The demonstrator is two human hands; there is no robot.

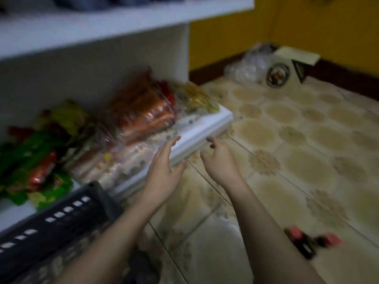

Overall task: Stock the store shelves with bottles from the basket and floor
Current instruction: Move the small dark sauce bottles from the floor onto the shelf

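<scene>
The picture is blurred by motion. My left hand (164, 169) hovers flat with fingers apart at the front edge of the low white shelf (196, 136); it holds nothing. My right hand (219, 158) is just right of it, fingers loosely curled and empty, near the shelf's corner. A dark plastic basket (61, 220) with slotted sides stands at the lower left under my left forearm. Two dark bottles with pink caps (307, 240) lie on the tiled floor at the lower right, beside my right forearm.
Packets of snacks in clear, orange and green wrappers (141, 115) fill the low shelf. A higher white shelf (123, 23) runs above. By the yellow wall, a crumpled plastic bag (248, 64) and a small open carton (287, 68) sit on the patterned floor (297, 140).
</scene>
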